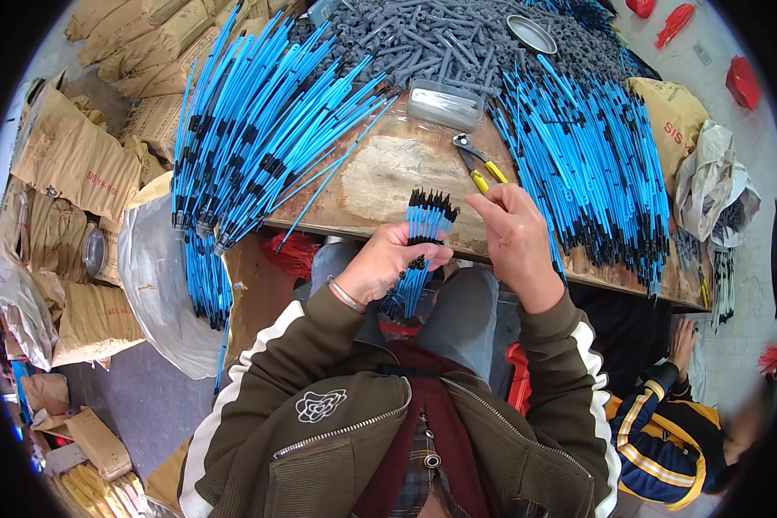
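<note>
Worn wooden workbench (388,168) fills the upper middle of the view, with brown paper sacks (78,164) heaped at 9 to 11 o'clock. Among the containers, 1 clear rectangular box (445,119) sits on the bench at 1 o'clock, its contents hard to make out, and 1 shallow round dish (531,34) rests farther out at 1 o'clock on a heap of grey plastic parts (406,47). At 2 to 3 o'clock, 1 whitish bag (704,173) gapes over dark grey pieces (730,217). At 9 o'clock, blue strips hang beside 1 silvery plastic bag (160,285); whether any are inside cannot be told. On the bench lie 2 broad spreads of blue strips with black fittings, a left spread (268,129) at 10 to 11 o'clock and a right spread (591,164) at 2 o'clock, both too crowded to count, plus 1 pair of yellow-handled pliers (478,179) at 1 to 2 o'clock. 1 co-worker (665,440) is at 4 o'clock. Near the centre, the left hand (384,263) wraps its fingers and thumb around 1 bundle of short blue strips (429,226), black ends upward. At 3 o'clock, the right hand (520,242) has its thumb and fingers pinched together near the pliers; whether something small is between them cannot be told.
</note>
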`<control>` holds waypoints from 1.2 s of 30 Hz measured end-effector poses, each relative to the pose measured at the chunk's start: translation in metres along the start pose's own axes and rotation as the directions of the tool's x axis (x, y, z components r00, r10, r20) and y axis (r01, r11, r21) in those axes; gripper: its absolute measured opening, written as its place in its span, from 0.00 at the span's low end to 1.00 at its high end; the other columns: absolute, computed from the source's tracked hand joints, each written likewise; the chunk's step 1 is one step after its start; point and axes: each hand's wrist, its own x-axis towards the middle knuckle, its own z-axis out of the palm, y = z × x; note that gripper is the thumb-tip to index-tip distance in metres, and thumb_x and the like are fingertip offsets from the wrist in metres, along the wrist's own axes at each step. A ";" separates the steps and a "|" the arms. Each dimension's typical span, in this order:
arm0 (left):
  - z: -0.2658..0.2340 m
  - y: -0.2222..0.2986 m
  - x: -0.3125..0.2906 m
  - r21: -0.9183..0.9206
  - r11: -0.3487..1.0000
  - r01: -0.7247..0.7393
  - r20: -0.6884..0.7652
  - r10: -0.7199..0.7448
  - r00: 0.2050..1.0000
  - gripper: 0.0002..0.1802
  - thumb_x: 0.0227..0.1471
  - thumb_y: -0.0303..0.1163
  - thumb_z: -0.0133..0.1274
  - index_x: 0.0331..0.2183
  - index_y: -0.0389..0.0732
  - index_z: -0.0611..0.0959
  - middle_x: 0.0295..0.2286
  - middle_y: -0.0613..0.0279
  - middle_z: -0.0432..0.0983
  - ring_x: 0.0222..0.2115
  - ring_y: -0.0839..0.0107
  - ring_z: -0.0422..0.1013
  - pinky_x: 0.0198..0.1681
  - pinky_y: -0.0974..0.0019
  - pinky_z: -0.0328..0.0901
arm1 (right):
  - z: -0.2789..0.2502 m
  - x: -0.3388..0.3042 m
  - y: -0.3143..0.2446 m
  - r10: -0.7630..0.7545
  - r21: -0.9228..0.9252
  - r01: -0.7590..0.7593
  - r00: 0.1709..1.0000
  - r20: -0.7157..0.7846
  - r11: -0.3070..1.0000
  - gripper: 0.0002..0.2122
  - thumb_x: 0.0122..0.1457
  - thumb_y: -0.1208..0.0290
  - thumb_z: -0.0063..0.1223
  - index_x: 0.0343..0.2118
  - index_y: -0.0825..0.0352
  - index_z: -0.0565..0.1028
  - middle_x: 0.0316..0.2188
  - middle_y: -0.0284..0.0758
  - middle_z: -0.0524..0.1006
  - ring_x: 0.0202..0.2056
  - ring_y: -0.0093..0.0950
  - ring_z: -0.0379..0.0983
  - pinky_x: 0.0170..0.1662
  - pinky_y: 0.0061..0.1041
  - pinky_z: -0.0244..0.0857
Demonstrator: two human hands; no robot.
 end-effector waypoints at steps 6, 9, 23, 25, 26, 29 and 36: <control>-0.001 -0.001 0.000 0.001 1.000 -0.003 -0.010 0.003 1.000 0.10 0.51 0.21 0.49 0.38 0.34 0.77 0.31 0.57 0.77 0.32 0.73 0.73 0.37 0.72 0.68 | 0.000 0.000 -0.004 -0.022 -0.053 0.021 1.000 -0.008 0.998 0.14 0.43 0.85 0.50 0.35 0.67 0.76 0.28 0.37 0.70 0.31 0.35 0.69 0.33 0.29 0.65; -0.001 -0.001 0.000 0.005 1.000 0.006 -0.002 -0.006 1.000 0.11 0.50 0.21 0.49 0.39 0.34 0.77 0.31 0.57 0.77 0.32 0.73 0.73 0.37 0.72 0.68 | -0.002 -0.001 -0.005 -0.014 -0.075 0.014 1.000 -0.002 0.997 0.13 0.43 0.85 0.50 0.35 0.67 0.75 0.28 0.37 0.70 0.31 0.35 0.69 0.32 0.29 0.65; -0.004 -0.004 0.000 0.043 0.999 -0.025 0.032 0.024 0.999 0.11 0.51 0.22 0.49 0.39 0.35 0.77 0.31 0.59 0.77 0.32 0.75 0.73 0.37 0.73 0.67 | 0.018 -0.001 0.005 0.122 0.369 -0.125 0.992 0.032 0.921 0.08 0.51 0.82 0.49 0.35 0.68 0.76 0.26 0.35 0.71 0.29 0.28 0.69 0.32 0.22 0.62; -0.005 -0.005 0.000 0.049 0.998 -0.032 0.040 0.030 0.999 0.11 0.51 0.22 0.49 0.39 0.35 0.77 0.31 0.59 0.77 0.32 0.75 0.73 0.37 0.73 0.67 | 0.018 -0.001 0.006 0.153 0.443 -0.159 0.987 0.048 0.883 0.07 0.53 0.81 0.49 0.35 0.68 0.76 0.26 0.34 0.70 0.29 0.26 0.68 0.32 0.21 0.61; -0.005 -0.006 0.001 0.040 0.999 -0.030 0.041 0.028 0.999 0.11 0.51 0.22 0.49 0.39 0.35 0.77 0.31 0.59 0.77 0.33 0.74 0.73 0.37 0.73 0.67 | 0.017 0.000 0.005 0.164 0.451 -0.175 0.984 0.062 0.875 0.07 0.53 0.81 0.49 0.35 0.68 0.76 0.25 0.34 0.70 0.29 0.26 0.68 0.32 0.20 0.61; -0.007 -0.007 0.001 0.012 1.000 -0.020 0.042 0.019 0.999 0.11 0.51 0.22 0.48 0.40 0.35 0.77 0.32 0.58 0.77 0.33 0.73 0.73 0.38 0.72 0.67 | 0.015 0.000 0.005 0.181 0.455 -0.200 0.980 0.085 0.868 0.07 0.53 0.80 0.49 0.35 0.68 0.76 0.25 0.33 0.70 0.28 0.25 0.67 0.32 0.20 0.61; -0.008 -0.006 0.000 -0.060 0.998 0.008 0.050 -0.005 0.999 0.12 0.52 0.22 0.47 0.41 0.36 0.76 0.33 0.57 0.77 0.34 0.71 0.74 0.40 0.70 0.68 | 0.015 0.002 0.008 0.153 0.451 -0.178 0.984 0.092 0.875 0.07 0.52 0.81 0.50 0.34 0.68 0.76 0.26 0.33 0.71 0.29 0.26 0.68 0.33 0.20 0.61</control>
